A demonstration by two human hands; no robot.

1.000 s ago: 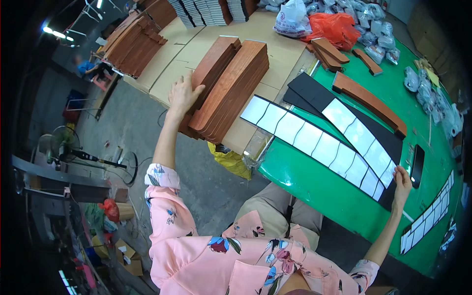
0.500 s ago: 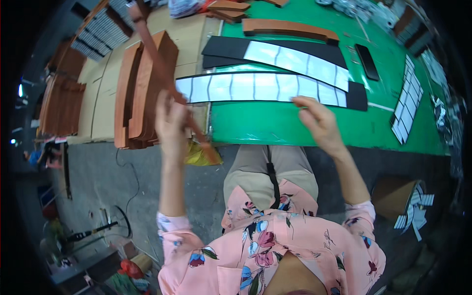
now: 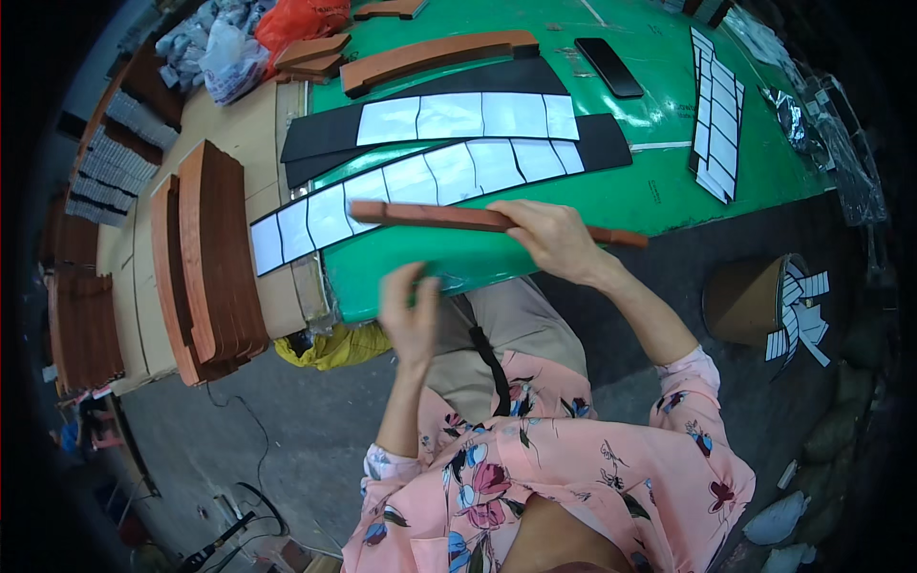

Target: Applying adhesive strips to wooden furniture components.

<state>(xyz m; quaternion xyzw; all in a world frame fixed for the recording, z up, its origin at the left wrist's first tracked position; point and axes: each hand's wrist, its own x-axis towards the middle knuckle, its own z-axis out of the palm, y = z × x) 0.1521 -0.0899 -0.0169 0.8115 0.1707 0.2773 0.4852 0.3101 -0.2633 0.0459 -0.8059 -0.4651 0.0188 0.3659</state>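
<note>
My right hand [image 3: 556, 241] is closed round a curved, reddish-brown wooden piece [image 3: 439, 217], held nearly level above the near edge of the green table. Its left end covers part of a strip of white labels on black backing [image 3: 401, 181]. Lower and to the left, my left hand [image 3: 411, 313] is blurred, with a gap between thumb and fingers and nothing seen in it. Beyond the first strip lies a second white-label strip [image 3: 458, 116] on black sheets. A similar wooden piece [image 3: 444, 59] rests behind them.
Stacked wooden pieces [image 3: 222, 258] stand on cardboard [image 3: 115, 286] at left. A black phone [image 3: 608, 67] and a sheet of white labels [image 3: 716, 124] lie on the green table [image 3: 659, 205] at right. Below stands a bin [image 3: 750, 296] with label scraps. Plastic bags [image 3: 234, 62] sit at far left.
The wooden piece has passed from my left hand to my right and turned from steep to nearly level. My left hand has moved down and right, off it. The view has shifted.
</note>
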